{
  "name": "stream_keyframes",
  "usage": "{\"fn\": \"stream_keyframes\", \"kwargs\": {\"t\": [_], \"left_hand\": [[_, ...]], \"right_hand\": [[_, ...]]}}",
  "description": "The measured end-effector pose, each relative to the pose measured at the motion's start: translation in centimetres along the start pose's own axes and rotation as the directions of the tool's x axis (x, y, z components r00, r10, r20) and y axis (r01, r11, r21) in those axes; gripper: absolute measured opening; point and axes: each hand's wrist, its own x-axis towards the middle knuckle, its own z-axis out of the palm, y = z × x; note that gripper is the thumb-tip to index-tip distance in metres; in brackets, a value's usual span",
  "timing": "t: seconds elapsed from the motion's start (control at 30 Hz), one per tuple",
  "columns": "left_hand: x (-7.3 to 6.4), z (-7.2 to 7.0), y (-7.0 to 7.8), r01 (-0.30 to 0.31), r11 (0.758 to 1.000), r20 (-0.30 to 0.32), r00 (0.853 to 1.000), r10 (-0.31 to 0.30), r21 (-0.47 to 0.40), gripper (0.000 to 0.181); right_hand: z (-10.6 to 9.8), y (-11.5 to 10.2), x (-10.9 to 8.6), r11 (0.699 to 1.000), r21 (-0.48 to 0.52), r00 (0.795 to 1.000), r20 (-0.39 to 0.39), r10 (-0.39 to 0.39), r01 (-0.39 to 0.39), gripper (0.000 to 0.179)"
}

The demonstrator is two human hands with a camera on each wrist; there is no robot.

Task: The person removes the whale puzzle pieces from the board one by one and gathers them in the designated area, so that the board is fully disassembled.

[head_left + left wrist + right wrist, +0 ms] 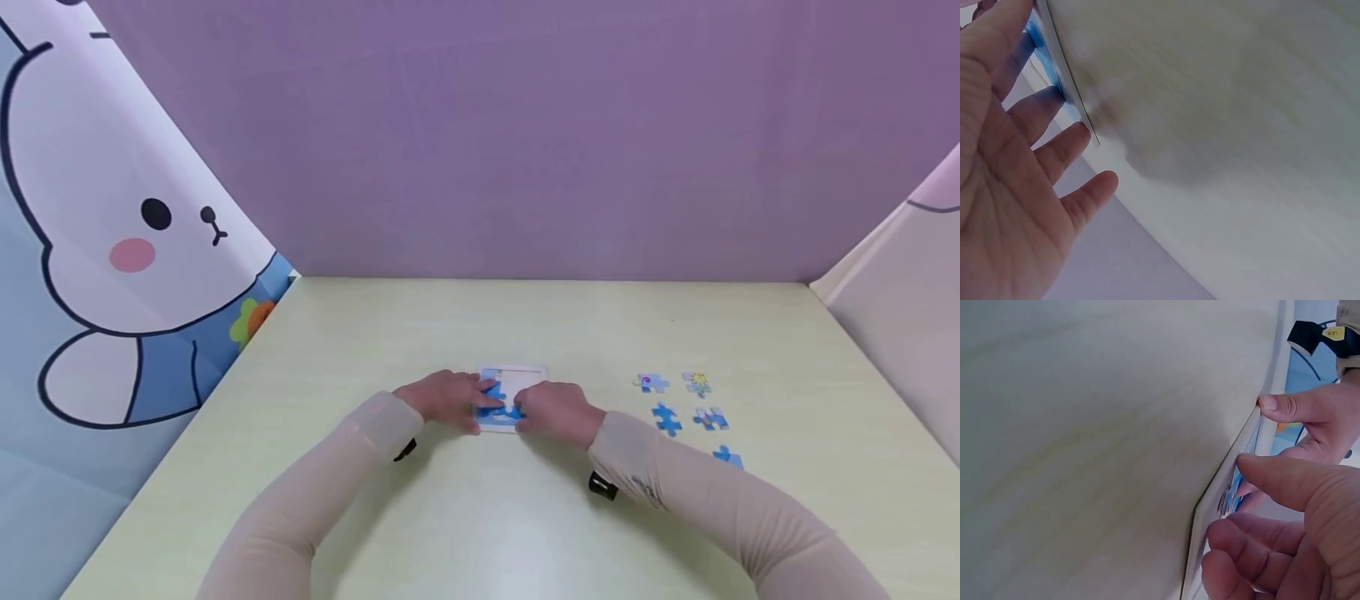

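Note:
A small white-framed jigsaw puzzle tray point(513, 367) lies on the table between the two hands, with blue pieces along its left and lower parts and bare white board at upper right. My left hand point(450, 398) reaches in from the left, fingers extended over the tray and its blue pieces; the thumb is at the near edge. In the left wrist view, fingertips of the left hand point(1022, 150) touch the frame's side. The right hand point(558, 410) has curled fingers at the tray's lower right. Seen from the right wrist, this hand point(1285, 531) pinches a puzzle piece point(1225, 501), mostly hidden, close over the tray.
Several loose puzzle pieces lie right of the tray: a pinkish-blue one point(652, 382), one with a yellow flower point(697, 383), a blue one point(666, 419), a multicoloured one point(710, 418), and another blue one point(727, 457) beside the right sleeve. A purple backdrop point(525, 150) rises behind the table.

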Motion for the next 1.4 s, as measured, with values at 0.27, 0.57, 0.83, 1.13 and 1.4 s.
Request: {"fn": "stream_keyframes", "kwargs": {"t": [0.27, 0.57, 0.83, 1.13, 1.4], "left_hand": [[0.1, 0.1, 0.1, 0.003, 1.0, 0.012, 1.0, -0.003, 0.012, 0.057], [0.2, -0.1, 0.1, -0.022, 1.0, -0.001, 1.0, 0.022, 0.011, 0.056], [0.1, -0.2, 0.0, -0.023, 1.0, -0.008, 1.0, 0.023, -0.013, 0.056], [0.0, -0.3, -0.1, -0.007, 1.0, 0.013, 1.0, 0.007, 0.004, 0.06], [0.1, -0.3, -0.1, 0.006, 1.0, 0.02, 1.0, -0.006, 0.026, 0.061]], "right_hand": [[-0.1, -0.1, 0.0, 1.0, 0.01, 1.0, 0.002, -0.015, 0.015, 0.014], [-0.4, 0.1, 0.6, 0.996, 0.082, 0.999, 0.036, 0.04, -0.043, 0.016], [-0.5, 0.2, 0.9, 0.993, 0.103, 0.997, 0.049, 0.059, -0.064, 0.017], [-0.4, 0.2, 1.2, 0.99, 0.12, 0.998, 0.002, 0.069, -0.069, 0.01], [-0.3, 0.4, 0.7, 0.965, 0.26, 1.0, -0.031, -0.002, 0.01, 0.01]]}}
